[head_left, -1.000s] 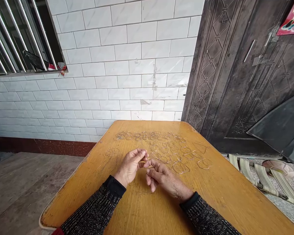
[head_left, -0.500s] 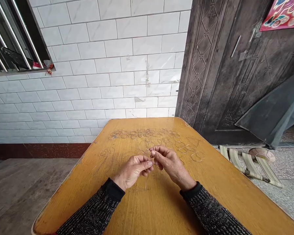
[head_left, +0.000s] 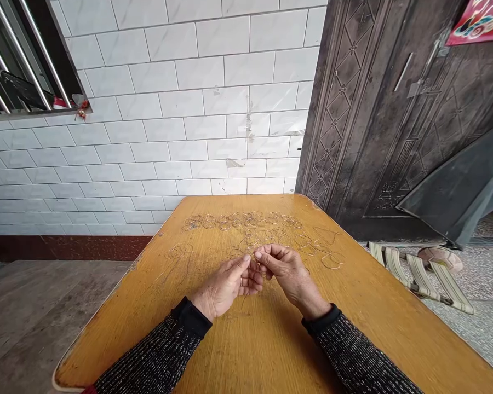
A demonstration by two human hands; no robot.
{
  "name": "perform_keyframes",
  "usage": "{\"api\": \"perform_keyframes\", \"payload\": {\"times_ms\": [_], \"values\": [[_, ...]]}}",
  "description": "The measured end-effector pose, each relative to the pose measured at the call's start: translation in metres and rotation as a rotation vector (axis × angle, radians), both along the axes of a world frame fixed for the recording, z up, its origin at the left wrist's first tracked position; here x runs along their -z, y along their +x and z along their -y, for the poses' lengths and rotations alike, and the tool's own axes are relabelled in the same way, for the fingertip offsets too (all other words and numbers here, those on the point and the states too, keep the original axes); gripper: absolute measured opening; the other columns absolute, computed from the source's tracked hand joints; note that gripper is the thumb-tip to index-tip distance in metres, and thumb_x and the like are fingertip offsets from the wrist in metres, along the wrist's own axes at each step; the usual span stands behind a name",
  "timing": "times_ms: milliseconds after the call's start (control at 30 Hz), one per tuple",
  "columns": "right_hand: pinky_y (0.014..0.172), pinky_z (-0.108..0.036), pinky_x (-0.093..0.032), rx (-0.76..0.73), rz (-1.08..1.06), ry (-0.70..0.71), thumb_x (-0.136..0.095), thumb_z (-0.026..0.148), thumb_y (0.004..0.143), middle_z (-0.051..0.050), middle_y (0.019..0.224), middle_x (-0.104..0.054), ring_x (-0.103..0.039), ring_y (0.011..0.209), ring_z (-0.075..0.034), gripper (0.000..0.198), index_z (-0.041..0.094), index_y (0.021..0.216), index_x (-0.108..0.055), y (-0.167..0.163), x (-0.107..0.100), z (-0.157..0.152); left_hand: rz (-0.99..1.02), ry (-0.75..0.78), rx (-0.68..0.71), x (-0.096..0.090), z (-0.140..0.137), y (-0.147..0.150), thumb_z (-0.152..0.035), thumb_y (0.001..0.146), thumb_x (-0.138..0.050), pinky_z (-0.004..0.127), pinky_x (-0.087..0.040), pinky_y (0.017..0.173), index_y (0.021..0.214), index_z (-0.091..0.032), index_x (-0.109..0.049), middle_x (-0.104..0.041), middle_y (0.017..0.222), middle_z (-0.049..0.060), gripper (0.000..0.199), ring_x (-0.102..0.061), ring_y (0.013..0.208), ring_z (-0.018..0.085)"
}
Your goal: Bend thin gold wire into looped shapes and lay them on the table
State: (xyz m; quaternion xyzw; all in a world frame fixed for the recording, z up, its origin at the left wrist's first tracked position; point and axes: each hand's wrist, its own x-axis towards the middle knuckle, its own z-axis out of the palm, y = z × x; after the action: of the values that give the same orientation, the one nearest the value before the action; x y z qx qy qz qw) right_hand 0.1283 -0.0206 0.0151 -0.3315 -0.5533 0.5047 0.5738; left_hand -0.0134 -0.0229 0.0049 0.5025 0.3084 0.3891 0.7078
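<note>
Over the middle of the table my left hand (head_left: pixel 228 284) and my right hand (head_left: pixel 287 273) meet almost fingertip to fingertip. A piece of thin wire (head_left: pixel 243 300) hangs faintly below the left fingers. My right hand pinches the wire between thumb and forefinger. My left thumb is raised beside the right fingertips, and the other left fingers curl loosely round the wire; the exact grip is partly hidden. Just beyond the hands lie thin wire loops (head_left: pixel 308 244), with a long row of more wire rings (head_left: pixel 238 220) farther back.
The wooden table (head_left: pixel 246 350) stands against a white tiled wall (head_left: pixel 181 104). A few loose wire coils (head_left: pixel 179 251) lie on its left side. To the right are a dark carved door (head_left: pixel 365 137) and a low seat with striped straps (head_left: pixel 423 276). A barred window (head_left: pixel 24 54) is at upper left.
My left thumb has lifted and its fingers have loosened and moved up and right, closer to the right hand. The right hand keeps its pinch. The view has shifted slightly.
</note>
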Motion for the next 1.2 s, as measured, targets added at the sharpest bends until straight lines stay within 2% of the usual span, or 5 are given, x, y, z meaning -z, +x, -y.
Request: {"api": "perform_keyframes", "payload": {"times_ms": [167,500,700,967,1200], "values": [[0.041,-0.020,-0.032,0.014,0.090,0.066,-0.062,0.038,0.071,0.003,0.047,-0.050,-0.042,0.041,-0.006,0.027,0.017,0.057,-0.053,-0.004,0.004,0.000,0.052,-0.051,-0.033,0.006,-0.002,0.004,-0.051,0.076,-0.052,0.024,-0.038,0.060,0.076,-0.014,-0.058,-0.056,0.068,0.002,0.037,-0.050,0.058,0.009],[0.042,-0.021,-0.039,0.058,0.007,0.017,-0.065,0.034,0.066,0.004,0.056,-0.051,-0.048,0.045,-0.008,0.023,0.017,0.073,-0.051,-0.009,0.006,0.000,0.129,-0.135,-0.050,0.006,-0.002,0.003,-0.034,0.074,-0.061,0.025,-0.038,0.063,0.077,-0.014,-0.060,-0.060,0.075,0.004,0.021,-0.053,0.063,0.011],[0.050,-0.024,-0.040,0.174,0.280,0.200,-0.054,0.024,0.076,0.002,0.057,-0.054,-0.051,0.051,-0.011,0.005,0.019,0.074,-0.054,-0.005,0.016,0.000,0.229,-0.231,-0.070,0.006,-0.003,0.004,-0.021,0.069,-0.066,0.023,-0.036,0.058,0.071,-0.014,-0.057,-0.057,0.067,0.001,0.012,-0.050,0.057,0.008],[0.055,-0.025,-0.038,0.309,0.525,0.337,-0.051,0.016,0.074,-0.001,0.060,-0.059,-0.053,0.057,-0.014,0.010,0.020,0.068,-0.057,-0.003,0.013,0.003,0.208,-0.225,-0.091,0.006,-0.004,0.003,-0.014,0.061,-0.071,0.021,-0.036,0.055,0.063,-0.013,-0.055,-0.054,0.059,0.000,0.016,-0.047,0.053,0.007],[0.049,-0.025,-0.038,0.212,0.318,0.181,-0.054,0.020,0.071,0.001,0.056,-0.055,-0.049,0.050,-0.012,0.006,0.018,0.066,-0.057,-0.006,0.012,0.000,0.140,-0.165,-0.084,0.002,-0.004,-0.001,-0.018,0.062,-0.071,0.022,-0.036,0.056,0.067,-0.012,-0.057,-0.056,0.063,0.000,0.017,-0.049,0.054,0.007]]}}
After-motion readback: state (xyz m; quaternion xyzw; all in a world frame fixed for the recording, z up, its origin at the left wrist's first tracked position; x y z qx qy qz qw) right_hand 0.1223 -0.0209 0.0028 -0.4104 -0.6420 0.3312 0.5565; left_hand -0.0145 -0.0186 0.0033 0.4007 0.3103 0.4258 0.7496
